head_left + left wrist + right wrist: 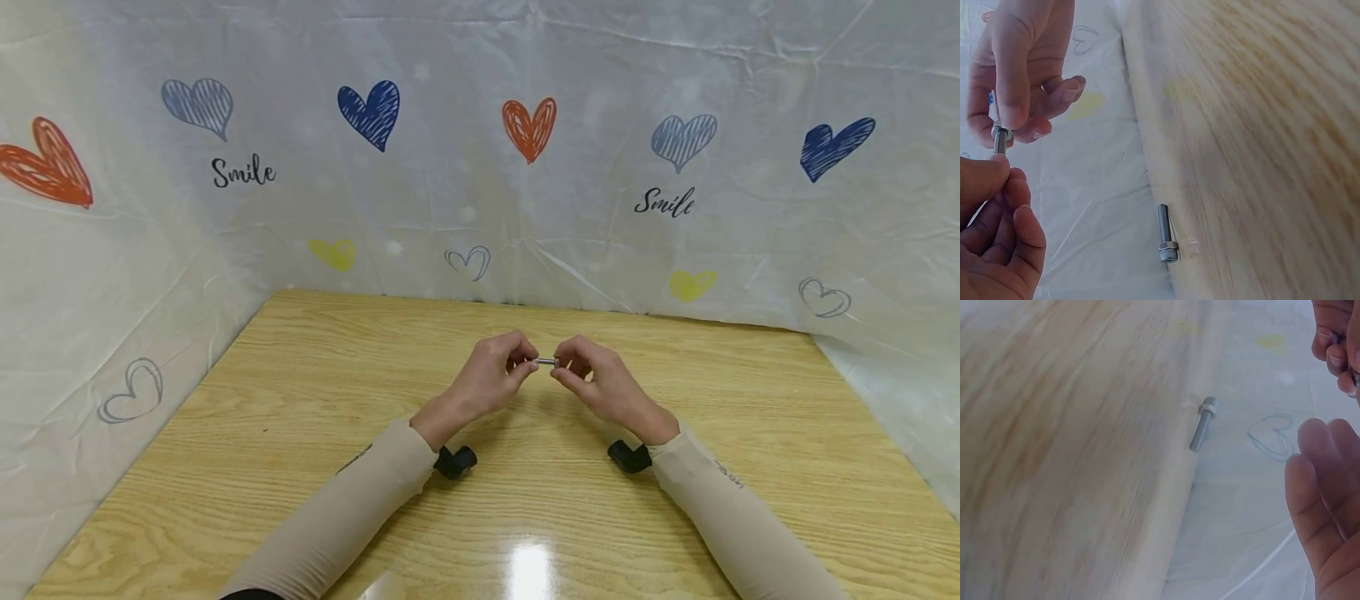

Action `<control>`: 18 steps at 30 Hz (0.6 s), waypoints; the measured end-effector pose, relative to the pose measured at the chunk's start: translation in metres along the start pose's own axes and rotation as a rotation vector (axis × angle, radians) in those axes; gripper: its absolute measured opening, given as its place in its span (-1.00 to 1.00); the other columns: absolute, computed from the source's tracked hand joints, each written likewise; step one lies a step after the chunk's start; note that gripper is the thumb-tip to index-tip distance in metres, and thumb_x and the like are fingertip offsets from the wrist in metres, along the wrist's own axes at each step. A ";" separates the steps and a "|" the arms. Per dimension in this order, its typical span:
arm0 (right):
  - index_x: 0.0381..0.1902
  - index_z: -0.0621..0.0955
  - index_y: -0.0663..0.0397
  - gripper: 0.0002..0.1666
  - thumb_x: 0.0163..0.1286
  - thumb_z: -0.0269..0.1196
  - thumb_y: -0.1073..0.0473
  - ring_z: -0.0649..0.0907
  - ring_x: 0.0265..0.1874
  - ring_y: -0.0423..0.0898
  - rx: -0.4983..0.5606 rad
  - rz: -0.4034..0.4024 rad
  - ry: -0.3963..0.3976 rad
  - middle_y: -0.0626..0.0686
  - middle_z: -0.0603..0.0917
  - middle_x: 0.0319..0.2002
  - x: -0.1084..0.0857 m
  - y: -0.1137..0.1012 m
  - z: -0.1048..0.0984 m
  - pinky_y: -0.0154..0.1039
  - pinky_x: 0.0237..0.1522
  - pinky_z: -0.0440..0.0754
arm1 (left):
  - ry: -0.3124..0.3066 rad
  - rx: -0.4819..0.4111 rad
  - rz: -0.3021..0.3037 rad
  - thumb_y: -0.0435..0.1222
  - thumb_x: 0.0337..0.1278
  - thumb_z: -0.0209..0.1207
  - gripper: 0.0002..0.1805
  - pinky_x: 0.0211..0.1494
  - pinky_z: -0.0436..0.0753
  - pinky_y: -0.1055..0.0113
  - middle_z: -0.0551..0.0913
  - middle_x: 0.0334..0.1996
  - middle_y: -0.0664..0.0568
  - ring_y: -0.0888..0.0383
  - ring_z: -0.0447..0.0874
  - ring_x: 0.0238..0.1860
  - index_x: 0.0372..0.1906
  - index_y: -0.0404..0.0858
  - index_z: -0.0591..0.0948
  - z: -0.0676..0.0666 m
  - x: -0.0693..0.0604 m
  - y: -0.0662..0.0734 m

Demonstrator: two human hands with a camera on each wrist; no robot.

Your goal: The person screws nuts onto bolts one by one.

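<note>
A short metal bolt [545, 362] lies level between my two hands above the table. My left hand [487, 379] pinches one end with thumb and fingertips. At the other end my right hand [606, 385] pinches it, close to a nut or washer on the thread [1000, 144]. A small pale piece with a blue mark [993, 107] shows between the right thumb and finger in the left wrist view. A second bolt [1167, 234] with a nut near its head lies on the table, also in the right wrist view [1204, 423]; no hand touches it.
The wooden table [337, 375] extends around both hands. A pale cloth with printed hearts [450, 192] hangs behind it and at the sides. Black wrist pieces [456, 462] stick out under both wrists. Glare lies near the front.
</note>
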State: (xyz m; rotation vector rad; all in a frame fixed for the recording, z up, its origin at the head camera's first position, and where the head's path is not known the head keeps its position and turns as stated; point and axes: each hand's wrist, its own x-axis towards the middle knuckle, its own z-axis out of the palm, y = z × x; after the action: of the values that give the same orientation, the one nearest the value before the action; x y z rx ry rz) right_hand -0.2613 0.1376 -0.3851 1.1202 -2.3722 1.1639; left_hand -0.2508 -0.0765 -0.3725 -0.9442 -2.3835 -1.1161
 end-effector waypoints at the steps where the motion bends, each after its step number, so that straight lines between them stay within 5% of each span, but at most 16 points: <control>1: -0.16 0.55 0.02 -0.89 0.37 0.24 0.20 0.56 -0.52 -0.25 -0.004 0.000 -0.001 -0.14 0.60 -0.34 0.000 0.000 0.000 -0.29 -0.44 0.56 | 0.002 0.001 0.001 -0.43 0.18 0.23 -0.94 -0.40 0.51 0.43 0.62 -0.42 0.07 0.27 0.49 -0.47 -0.29 -0.25 0.59 0.000 0.000 0.000; 9: -0.21 0.60 0.01 -0.94 0.40 0.20 0.19 0.53 -0.51 -0.20 -0.004 0.013 0.000 -0.13 0.55 -0.37 -0.001 0.000 0.000 -0.26 -0.44 0.53 | 0.009 0.005 0.006 -0.42 0.18 0.24 -0.94 -0.40 0.50 0.43 0.62 -0.43 0.09 0.28 0.48 -0.47 -0.29 -0.24 0.59 -0.001 0.001 0.001; 18: -0.03 0.49 0.12 -0.68 0.29 0.30 0.28 0.60 -0.51 -0.15 0.023 0.035 0.007 0.02 0.59 -0.28 0.000 -0.006 0.001 -0.22 -0.44 0.58 | 0.004 0.007 -0.004 -0.44 0.17 0.24 -0.93 -0.40 0.52 0.43 0.62 -0.42 0.09 0.29 0.49 -0.47 -0.29 -0.25 0.58 -0.002 0.001 0.003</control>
State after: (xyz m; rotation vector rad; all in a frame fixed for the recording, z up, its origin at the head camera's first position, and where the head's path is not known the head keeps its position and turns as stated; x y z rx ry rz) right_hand -0.2566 0.1352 -0.3824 1.0839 -2.3877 1.2074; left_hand -0.2492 -0.0764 -0.3693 -0.9347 -2.3850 -1.1094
